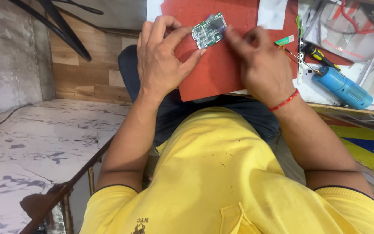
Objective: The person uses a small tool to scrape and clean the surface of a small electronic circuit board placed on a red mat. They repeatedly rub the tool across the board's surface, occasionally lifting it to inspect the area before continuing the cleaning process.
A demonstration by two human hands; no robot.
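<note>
A small green circuit board (209, 30) lies on a red work mat (215, 69) at the top centre. My left hand (161, 54) pinches the board's left edge between thumb and fingers. On the board's right side, my right hand (258, 60), blurred and with a red thread bracelet on its wrist, touches it with its fingertips. Whether the right fingers hold a small tool is hidden by the blur.
A blue cylindrical power tool (343, 86) lies at the right on the bench, next to a screwdriver with a black and yellow handle (319, 55). Papers and a red cable (360, 21) fill the top right. A marble-patterned floor (35, 143) lies to the left.
</note>
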